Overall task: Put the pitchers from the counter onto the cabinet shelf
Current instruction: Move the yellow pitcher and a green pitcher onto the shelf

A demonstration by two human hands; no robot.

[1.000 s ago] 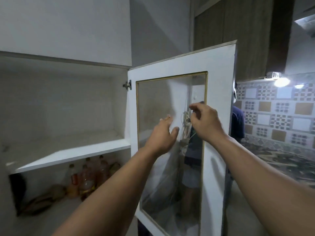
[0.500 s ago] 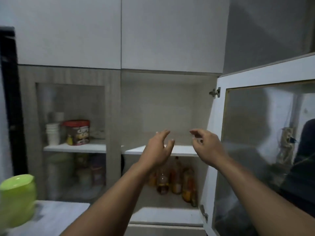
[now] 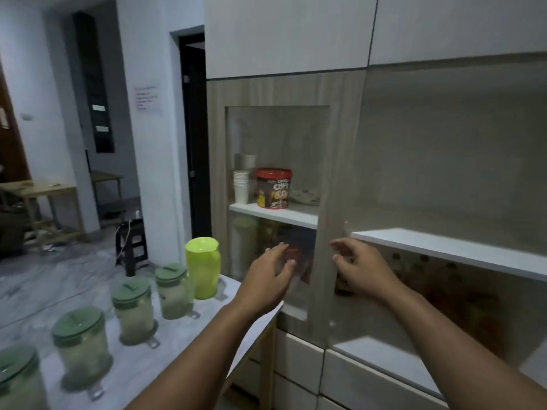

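A lime-green pitcher (image 3: 203, 267) stands at the far end of the pale counter (image 3: 139, 365). In front of it, a row of clear pitchers with dark-green lids (image 3: 173, 290) (image 3: 133, 310) (image 3: 80, 347) runs toward me. To the right, the open cabinet compartment shows a bare white shelf (image 3: 450, 250). My left hand (image 3: 270, 275) hovers open in front of the glass-fronted cabinet door, to the right of the green pitcher. My right hand (image 3: 359, 266) is open just below the shelf's front edge. Both hands hold nothing.
Behind the glass door (image 3: 278, 184), a stack of white cups (image 3: 241, 186) and a red-lidded cereal tub (image 3: 273, 188) sit on an inner shelf. Bottles stand under the open shelf. White drawers (image 3: 299, 362) lie below. A black stool (image 3: 131, 247) and a wooden table (image 3: 44, 196) stand at left.
My view has swung left from the opened cabinet door to the counter, bringing the pitchers into sight. My right hand has let go of the door; both hands have dropped lower.
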